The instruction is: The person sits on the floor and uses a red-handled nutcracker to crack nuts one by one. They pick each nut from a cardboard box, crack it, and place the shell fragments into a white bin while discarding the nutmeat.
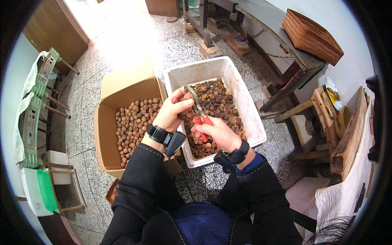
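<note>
My left hand [173,110] holds a brown walnut [187,97], with more brown nuts partly showing under its fingers. In my right hand [219,133] are red-handled metal pliers [197,104], whose jaws lie beside the walnut; whether they grip it I cannot tell. Both hands are above the near left side of a white foam box [252,122]. Broken shells and dark round nuts [214,101] fill its bottom. To the left, an open cardboard box [105,134] contains many whole walnuts [134,119].
A woven basket [309,36] rests on a worktable [263,21] at the upper right. Wooden stools [324,116] and a thick wooden board [349,141] stand right. Green stools or benches [32,131] line the left wall. A small container [112,191] sits by my left sleeve.
</note>
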Demonstrator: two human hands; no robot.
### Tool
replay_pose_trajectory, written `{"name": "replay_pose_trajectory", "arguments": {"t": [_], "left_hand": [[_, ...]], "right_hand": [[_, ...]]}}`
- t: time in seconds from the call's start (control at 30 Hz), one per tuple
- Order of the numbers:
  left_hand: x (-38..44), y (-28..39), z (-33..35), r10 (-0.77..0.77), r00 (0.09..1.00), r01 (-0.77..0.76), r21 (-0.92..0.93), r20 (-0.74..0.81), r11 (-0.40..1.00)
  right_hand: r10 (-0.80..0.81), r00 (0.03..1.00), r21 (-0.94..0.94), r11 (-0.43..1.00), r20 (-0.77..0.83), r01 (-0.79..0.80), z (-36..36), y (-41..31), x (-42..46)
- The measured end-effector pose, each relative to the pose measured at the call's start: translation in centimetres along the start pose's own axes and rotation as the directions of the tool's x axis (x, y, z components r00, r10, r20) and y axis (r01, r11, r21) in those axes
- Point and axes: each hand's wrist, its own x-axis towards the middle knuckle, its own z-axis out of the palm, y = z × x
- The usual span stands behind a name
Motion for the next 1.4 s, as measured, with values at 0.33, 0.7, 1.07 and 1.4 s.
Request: {"name": "replay_pose_trajectory", "arguments": {"t": [0.33, 0.7, 1.07, 1.4], "left_hand": [[-0.1, 0.0, 0.1, 0.0, 0.999, 0.0, -0.002, -0.032, 1.0], [-0.1, 0.2, 0.1, 0.002, 1.0, -0.002, 0.01, 0.005, 1.0], [-0.3, 0.4, -0.2, -0.012, 1.0, 0.013, 0.071, -0.012, 0.997], [-0.3, 0.4, -0.2, -0.025, 0.999, 0.027, 0.104, -0.024, 0.994]], "right_hand": [[-0.147, 0.982, 0.059, 0.986, -0.121, 0.155, 0.8, 0.2, -0.2], [-0.168, 0.986, -0.105, 0.98, 0.009, 0.168, 0.0, 0.6, 0.2], [-0.192, 0.98, -0.084, 0.977, 0.044, 0.195, 0.0, 0.7, 0.2], [-0.197, 0.98, -0.139, 0.971, -0.01, 0.194, 0.1, 0.6, 0.3]]}}
